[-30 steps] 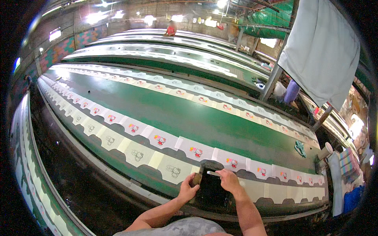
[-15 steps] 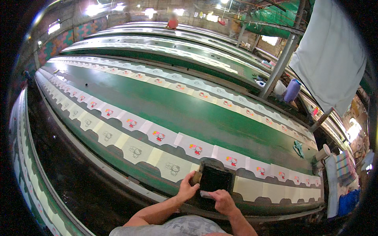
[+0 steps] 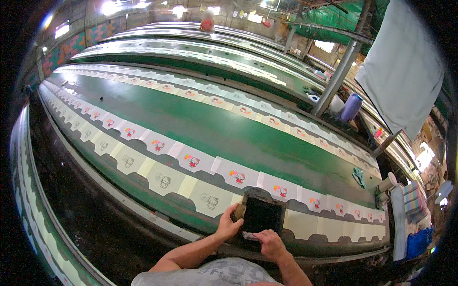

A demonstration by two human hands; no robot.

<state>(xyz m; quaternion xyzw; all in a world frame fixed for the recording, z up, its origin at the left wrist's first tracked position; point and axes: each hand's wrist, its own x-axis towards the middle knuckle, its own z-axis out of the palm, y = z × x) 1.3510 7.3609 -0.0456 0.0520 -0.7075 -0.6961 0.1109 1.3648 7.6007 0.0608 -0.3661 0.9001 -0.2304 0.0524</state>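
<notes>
A small dark screen-printing frame (image 3: pixel 263 195) with black mesh lies on the near row of pale cut fabric pieces at the table's front edge. My left hand (image 3: pixel 229 224) is closed on its left side, thumb and fingers around a brownish block there. In my right hand (image 3: pixel 272 244) is a flat, pale squeegee (image 3: pixel 249 235), pinched at the near end of the frame. Left of the frame, a fabric piece (image 3: pixel 209 200) carries a black outline of a cartoon cat. The fabric under the frame is hidden.
The long green table (image 3: pixel 191 124) bears several rows of fabric pieces, some with coloured prints (image 3: pixel 237 178). On its right end are a teal rag (image 3: pixel 359 177) and a pale cup (image 3: pixel 387 182). A post (image 3: pixel 338 78) and hanging white cloth (image 3: pixel 403 71) stand beyond. A person (image 3: pixel 206 24) is far off.
My view has shifted slightly. Both hands keep their grips on the frame and the squeegee, almost in the same place.
</notes>
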